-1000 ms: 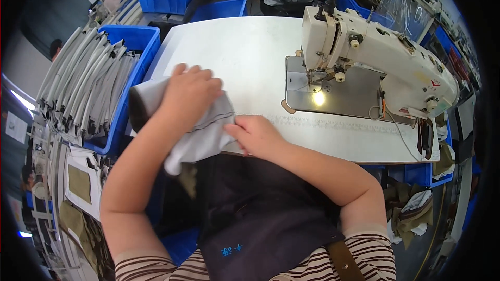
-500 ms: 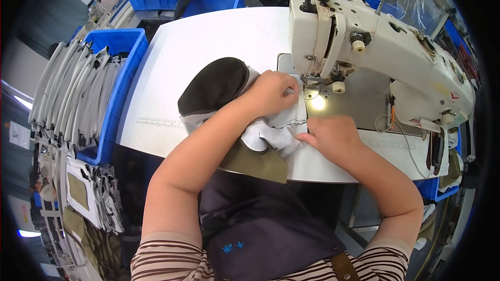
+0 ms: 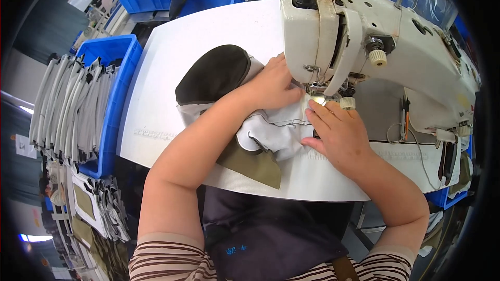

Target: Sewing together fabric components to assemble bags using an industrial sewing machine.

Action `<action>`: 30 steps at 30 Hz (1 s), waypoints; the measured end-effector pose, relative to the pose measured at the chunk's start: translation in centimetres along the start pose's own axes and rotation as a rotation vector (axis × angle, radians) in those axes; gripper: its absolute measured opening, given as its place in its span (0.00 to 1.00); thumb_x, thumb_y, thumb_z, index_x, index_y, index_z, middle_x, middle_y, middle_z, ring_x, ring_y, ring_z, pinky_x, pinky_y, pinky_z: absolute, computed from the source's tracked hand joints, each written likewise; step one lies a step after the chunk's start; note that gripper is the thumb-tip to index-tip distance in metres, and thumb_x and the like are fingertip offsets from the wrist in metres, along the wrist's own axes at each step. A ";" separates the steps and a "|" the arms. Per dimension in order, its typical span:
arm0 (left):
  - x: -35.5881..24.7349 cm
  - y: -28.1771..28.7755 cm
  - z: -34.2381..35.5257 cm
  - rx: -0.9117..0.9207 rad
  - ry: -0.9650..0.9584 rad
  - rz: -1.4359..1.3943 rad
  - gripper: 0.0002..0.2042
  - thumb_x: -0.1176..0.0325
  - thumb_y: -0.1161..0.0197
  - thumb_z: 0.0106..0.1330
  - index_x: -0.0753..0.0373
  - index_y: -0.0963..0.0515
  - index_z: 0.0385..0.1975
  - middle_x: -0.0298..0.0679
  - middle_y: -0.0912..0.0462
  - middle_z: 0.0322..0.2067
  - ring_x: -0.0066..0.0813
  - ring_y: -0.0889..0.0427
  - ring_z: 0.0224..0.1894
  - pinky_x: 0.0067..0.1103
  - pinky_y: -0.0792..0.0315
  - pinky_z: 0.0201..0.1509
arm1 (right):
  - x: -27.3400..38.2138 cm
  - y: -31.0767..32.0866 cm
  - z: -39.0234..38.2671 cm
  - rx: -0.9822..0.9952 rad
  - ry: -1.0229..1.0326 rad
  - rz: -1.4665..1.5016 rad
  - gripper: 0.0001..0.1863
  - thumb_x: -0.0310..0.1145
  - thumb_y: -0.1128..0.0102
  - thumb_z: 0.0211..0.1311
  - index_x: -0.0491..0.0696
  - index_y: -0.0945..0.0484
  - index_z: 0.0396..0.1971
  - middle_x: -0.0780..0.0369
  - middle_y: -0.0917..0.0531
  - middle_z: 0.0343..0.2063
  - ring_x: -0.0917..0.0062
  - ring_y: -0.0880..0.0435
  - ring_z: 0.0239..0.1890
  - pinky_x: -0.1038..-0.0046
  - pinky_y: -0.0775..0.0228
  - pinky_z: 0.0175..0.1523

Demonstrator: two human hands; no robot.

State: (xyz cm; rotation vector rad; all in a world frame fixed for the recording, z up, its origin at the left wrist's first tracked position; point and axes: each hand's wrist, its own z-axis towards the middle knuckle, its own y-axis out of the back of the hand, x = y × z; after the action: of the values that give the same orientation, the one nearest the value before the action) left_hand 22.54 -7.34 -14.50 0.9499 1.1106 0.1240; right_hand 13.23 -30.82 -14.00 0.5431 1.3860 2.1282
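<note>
Fingers of both hands are resting on white cloth near the industrial sewing machine's head: the left ones are lying close together, tips partly hidden, so I cannot tell whether they are gripping; the right ones are spreading away from the thumb, seemingly pressing rather than pinching.

Farthest left, a blue plastic crate is holding grey-white fabric pieces. Next, the part-sewn fabric piece is lying on the white sewing table and reaching the machine head. Its dark brown rounded panel is keeping a curve, probably being stiffer; its olive flap is looking limp. Overall it is seeming light, soft, hardly fragile, prone to puckering. Left hand is bearing on the white body, where a flat palm should be suiting it. Right hand is covering the right edge, likely the best hold for guiding, with fingertips keeping clear of the needle.
</note>
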 end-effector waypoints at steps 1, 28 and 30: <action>0.0 0.1 0.1 0.001 -0.001 -0.005 0.26 0.68 0.34 0.55 0.62 0.22 0.57 0.55 0.23 0.54 0.58 0.28 0.59 0.41 0.29 0.64 | 0.0 -0.1 0.0 0.023 -0.026 0.004 0.32 0.51 0.24 0.53 0.44 0.18 0.51 0.61 0.17 0.58 0.74 0.19 0.42 0.69 0.31 0.48; 1.7 0.3 1.5 -0.035 -0.135 -0.104 0.27 0.67 0.34 0.54 0.64 0.25 0.57 0.53 0.23 0.55 0.56 0.26 0.59 0.40 0.28 0.61 | -0.2 -0.4 0.1 0.043 -0.085 -0.013 0.30 0.51 0.25 0.55 0.48 0.19 0.53 0.65 0.19 0.58 0.74 0.17 0.35 0.67 0.31 0.51; 0.3 0.8 1.3 0.003 -0.052 -0.127 0.28 0.67 0.34 0.53 0.64 0.25 0.57 0.53 0.23 0.55 0.56 0.27 0.60 0.39 0.27 0.61 | -0.1 -0.4 0.0 0.032 -0.079 0.001 0.30 0.51 0.25 0.55 0.48 0.19 0.53 0.65 0.19 0.58 0.74 0.17 0.34 0.67 0.31 0.51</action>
State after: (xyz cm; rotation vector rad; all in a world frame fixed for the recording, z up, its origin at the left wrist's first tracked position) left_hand 23.99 -7.41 -14.06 0.8780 1.1198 -0.0059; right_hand 13.42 -30.79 -14.37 0.6343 1.3785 2.0658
